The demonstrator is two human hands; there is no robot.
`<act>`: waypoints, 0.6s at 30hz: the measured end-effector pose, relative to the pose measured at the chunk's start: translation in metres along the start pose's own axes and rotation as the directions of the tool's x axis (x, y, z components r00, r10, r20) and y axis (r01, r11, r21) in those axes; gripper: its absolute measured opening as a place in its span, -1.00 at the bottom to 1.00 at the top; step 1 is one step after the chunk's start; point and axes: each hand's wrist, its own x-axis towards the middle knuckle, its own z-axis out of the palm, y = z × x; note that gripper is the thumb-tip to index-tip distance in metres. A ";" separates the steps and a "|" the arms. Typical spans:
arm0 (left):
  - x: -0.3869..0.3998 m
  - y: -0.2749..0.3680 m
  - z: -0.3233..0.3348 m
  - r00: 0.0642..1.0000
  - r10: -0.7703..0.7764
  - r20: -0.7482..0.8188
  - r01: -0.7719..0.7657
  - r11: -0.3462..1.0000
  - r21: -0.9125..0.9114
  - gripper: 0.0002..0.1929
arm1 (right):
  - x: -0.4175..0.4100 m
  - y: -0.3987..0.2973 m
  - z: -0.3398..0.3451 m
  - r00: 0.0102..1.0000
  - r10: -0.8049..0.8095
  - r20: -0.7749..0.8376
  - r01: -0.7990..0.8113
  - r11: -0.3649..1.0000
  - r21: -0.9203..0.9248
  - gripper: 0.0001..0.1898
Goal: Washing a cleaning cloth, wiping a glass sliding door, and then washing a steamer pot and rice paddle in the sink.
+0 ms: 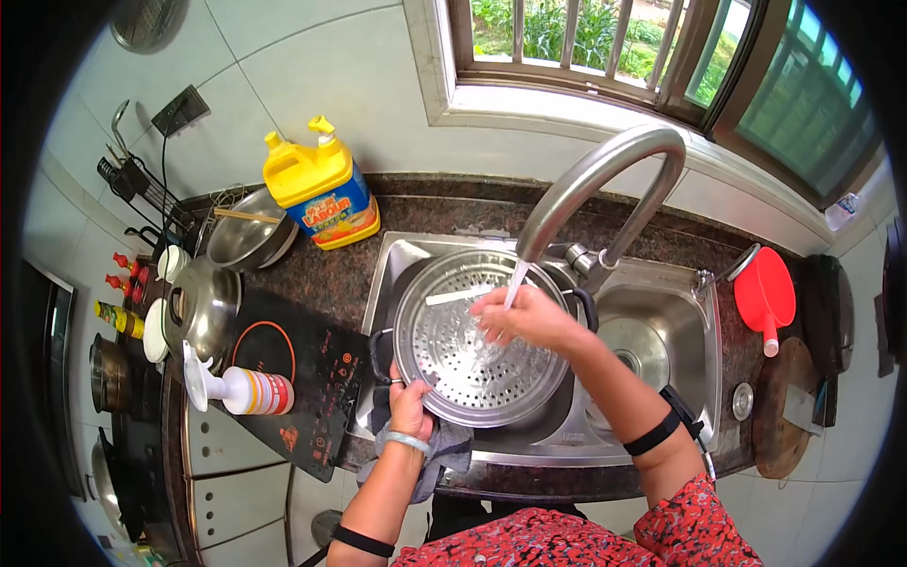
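Observation:
A stainless steel steamer pot (482, 404) with a perforated bottom and dark side handles rests tilted over the left bowl of the sink (489, 453). My left hand (411, 410) grips its rim at the lower left, beside a handle. Water runs from the curved steel faucet (602, 166) onto my right hand (521, 315), which is over the perforated bottom with its fingers loosely apart. Splashing blurs those fingertips. Near them shows a pale strip (457, 295); I cannot tell whether it is an object or a reflection.
A grey cloth (425, 468) hangs at the sink's front edge. Left are an induction cooktop (312, 383), a spray bottle (258, 391), a lidded pot (209, 312), a steel bowl (248, 230) and a yellow detergent jug (322, 188). Right are a red ladle (765, 287) and a round wooden board (783, 418).

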 end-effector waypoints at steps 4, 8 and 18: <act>-0.015 0.025 0.023 0.948 0.318 -0.021 -0.310 0.935 0.169 -0.20 | -0.032 -0.008 -0.031 0.955 0.283 0.088 -0.203 0.840 -0.503 -0.73; 0.004 0.037 0.028 0.853 0.509 0.116 -0.514 0.776 0.366 -0.30 | -0.027 0.076 -0.031 0.808 0.548 0.218 -0.056 0.439 -0.897 -0.63; 0.019 0.023 0.022 0.743 0.645 0.179 -0.513 0.376 0.772 -0.39 | 0.008 0.205 0.080 0.914 0.375 0.151 -0.010 0.395 -0.919 -0.40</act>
